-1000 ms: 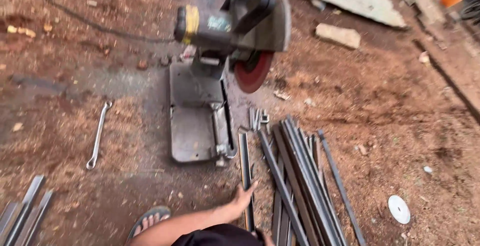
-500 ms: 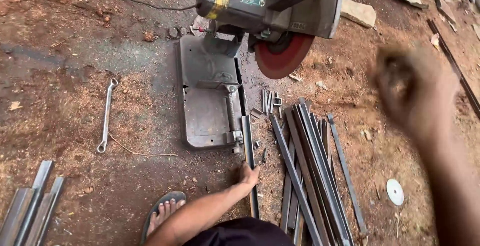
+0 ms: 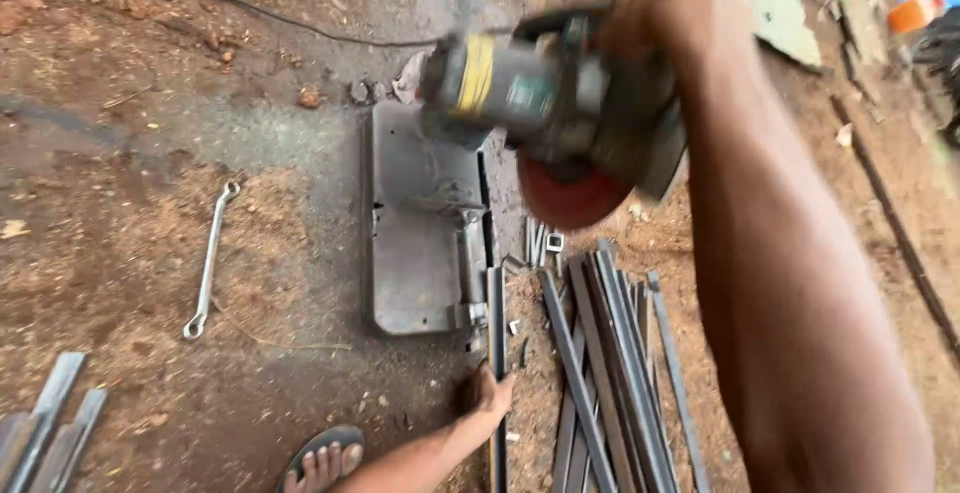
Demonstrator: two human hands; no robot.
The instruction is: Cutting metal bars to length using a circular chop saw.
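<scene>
Right hand (image 3: 655, 13) since reached saw handle, now gripping chop saw (image 3: 545, 103); left hand (image 3: 492, 393) grasping steel bar (image 3: 496, 333) on ground.

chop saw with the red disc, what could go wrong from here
The left hand pins the grey square steel bar on the ground, in line with the red cutting disc; a slip or kick could bring it toward the blade. The sandalled foot is bare-toed near the cut, so sparks or offcuts may hit it. The right hand is on the saw handle.
</scene>
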